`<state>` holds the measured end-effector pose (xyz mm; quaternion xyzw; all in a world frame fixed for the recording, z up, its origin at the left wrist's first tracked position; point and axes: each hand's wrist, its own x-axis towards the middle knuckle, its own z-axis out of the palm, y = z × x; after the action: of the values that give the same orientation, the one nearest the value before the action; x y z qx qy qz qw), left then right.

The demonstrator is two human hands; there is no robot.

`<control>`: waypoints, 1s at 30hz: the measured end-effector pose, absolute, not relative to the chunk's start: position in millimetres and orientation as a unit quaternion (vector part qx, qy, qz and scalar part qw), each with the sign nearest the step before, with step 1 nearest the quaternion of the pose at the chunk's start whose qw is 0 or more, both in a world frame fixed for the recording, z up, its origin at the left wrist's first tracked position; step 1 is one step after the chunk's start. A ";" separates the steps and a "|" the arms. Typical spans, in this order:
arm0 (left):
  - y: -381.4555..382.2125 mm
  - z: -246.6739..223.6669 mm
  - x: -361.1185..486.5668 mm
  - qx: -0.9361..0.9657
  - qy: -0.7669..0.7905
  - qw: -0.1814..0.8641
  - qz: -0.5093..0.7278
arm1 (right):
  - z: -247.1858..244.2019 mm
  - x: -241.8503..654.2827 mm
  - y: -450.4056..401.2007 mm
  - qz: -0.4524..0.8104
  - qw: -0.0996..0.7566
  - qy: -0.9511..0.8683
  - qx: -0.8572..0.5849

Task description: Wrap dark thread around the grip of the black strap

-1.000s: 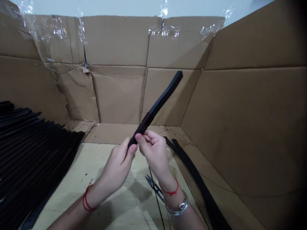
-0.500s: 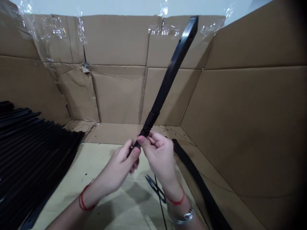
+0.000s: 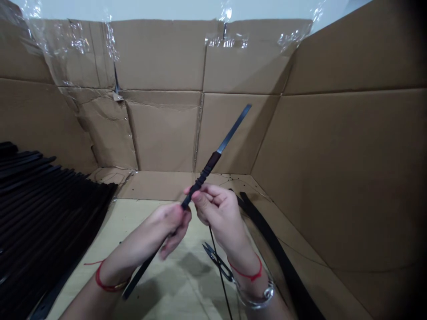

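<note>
Dark strip [image 3: 234, 129] raised aslant beyond the snips [image 3: 209, 252], far end up and to the right of them, near end down to their left. Judging by the ridged section [image 3: 201, 179] and the thin cord [image 3: 225, 293] trailing down across the snips, best treated as winding: turn the strip evenly with the left hand [image 3: 167, 224], feed the cord under steady tension with the right hand [image 3: 220, 213], lay each turn snug against its neighbour, avoid crossings, and guard against any snag on the snips. Left fingers clamped on the strip, beyond and to the left of the snips, lower ones loosely curled beneath. Right thumb and forefinger pinched together at the strip, directly beyond the snips; impossible to tell whether also gripping cord. Most of the ridged section exposed past both sets of fingertips, towards the far end
</note>
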<state>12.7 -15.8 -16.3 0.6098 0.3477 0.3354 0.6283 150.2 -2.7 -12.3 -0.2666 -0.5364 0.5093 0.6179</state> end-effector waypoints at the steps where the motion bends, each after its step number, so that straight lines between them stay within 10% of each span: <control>1: -14.4 -16.6 12.5 0.624 0.380 0.562 0.387 | -13.7 149.6 -1.2 0.483 0.648 -0.522 -0.271; 7: -3.5 -20.4 17.1 0.603 0.384 0.632 0.299 | -14.0 150.0 -1.5 0.500 0.602 -0.550 -0.294; 11: -6.7 -18.8 17.3 0.622 0.451 0.457 0.449 | -9.3 149.2 -8.4 0.468 0.635 -0.519 -0.328; 14: -11.7 -16.7 13.5 0.572 0.360 0.676 0.293 | -7.3 149.8 -10.7 0.539 0.558 -0.560 -0.292; 19: -11.6 -15.3 6.0 0.570 0.353 0.645 0.367 | -7.6 151.3 -9.0 0.467 0.624 -0.538 -0.321; 23: -7.3 -14.3 3.8 0.529 0.247 0.799 0.143 | -6.2 154.4 -8.5 0.501 0.571 -0.585 -0.285; 27: -11.8 -15.8 14.2 0.609 0.408 0.542 0.411 | -8.7 154.3 -4.2 0.441 0.646 -0.532 -0.324; 30: -12.5 -16.9 15.0 0.602 0.336 0.631 0.356 | -12.0 154.8 1.1 0.562 0.561 -0.537 -0.283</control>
<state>15.0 -12.5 -16.9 0.6019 0.3358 0.3557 0.6312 154.8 1.1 -12.0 -0.2834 -0.5372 0.5622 0.5613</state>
